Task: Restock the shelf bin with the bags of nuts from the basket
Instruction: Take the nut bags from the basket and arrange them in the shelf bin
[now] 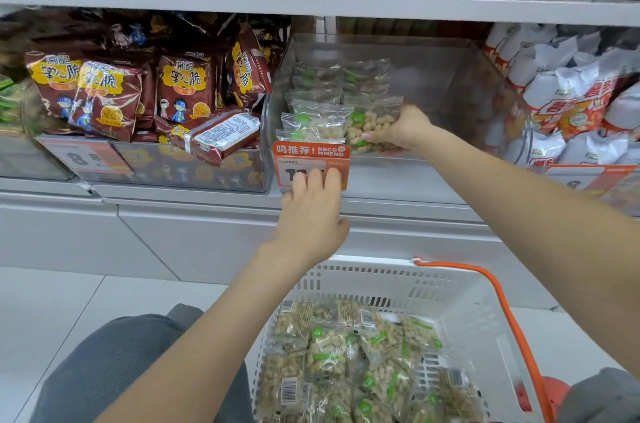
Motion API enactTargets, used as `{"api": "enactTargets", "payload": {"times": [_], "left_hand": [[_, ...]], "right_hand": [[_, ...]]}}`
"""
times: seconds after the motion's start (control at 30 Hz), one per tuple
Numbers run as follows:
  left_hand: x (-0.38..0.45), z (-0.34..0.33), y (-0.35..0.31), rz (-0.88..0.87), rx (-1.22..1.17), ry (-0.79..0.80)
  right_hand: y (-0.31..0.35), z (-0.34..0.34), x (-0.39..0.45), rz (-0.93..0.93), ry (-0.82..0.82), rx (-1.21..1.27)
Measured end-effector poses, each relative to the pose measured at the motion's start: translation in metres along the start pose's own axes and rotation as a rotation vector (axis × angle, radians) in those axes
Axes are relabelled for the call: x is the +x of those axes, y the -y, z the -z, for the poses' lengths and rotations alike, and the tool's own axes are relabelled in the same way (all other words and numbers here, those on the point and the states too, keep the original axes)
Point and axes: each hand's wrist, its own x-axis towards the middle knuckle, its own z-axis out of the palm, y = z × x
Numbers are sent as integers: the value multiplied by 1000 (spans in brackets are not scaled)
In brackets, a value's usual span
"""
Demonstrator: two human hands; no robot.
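**Clear shelf bin: restock in progress, one bag going in**

Landmark: clear shelf bin (398,55), middle shelf.

- Bags of nuts, stocked (317,118): standing in rows at the bin's left and centre; the right part is bare.
- Bag in hand (369,132): inside the bin, at the front of the second row, gripped by the right hand (405,128), fingers curled round its edge.
- Left hand (311,211): fingers straight, resting on the orange price tag (311,163) on the bin's front lip; holds nothing.
- White basket (478,305): on the floor below the bin, many bags (363,360) inside.

Step, as judged: placing. Next move calls for releasing the bag upright, then reaching down to the basket for another.
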Motion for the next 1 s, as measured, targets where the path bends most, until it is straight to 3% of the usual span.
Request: {"api": "enactTargets", "payload": {"times": [0.17,0.33,0.5,0.6,0.7,0.77,0.87,1.0], "left_hand": [[1,-1,-3,-4,5,26],[2,-2,-2,2,17,50],[1,-4,3,1,30,53],[-1,-7,4,-5,54,85],[-5,-18,4,-24,95,155],[-9,-31,4,-42,137,225],[-21,-57,6,-85,226,370],[-41,-111,13,-101,311,624]], "right_hand": [[2,-1,0,-20,1,-25],[3,2,1,-81,115,96],[3,19,-14,-78,48,41],[-3,24,-45,113,-155,-7],[-23,21,-95,469,-470,86],[-48,9,-128,642,-564,116],[-111,-35,-174,537,-437,159],[-206,-102,-209,104,1,62]]}}
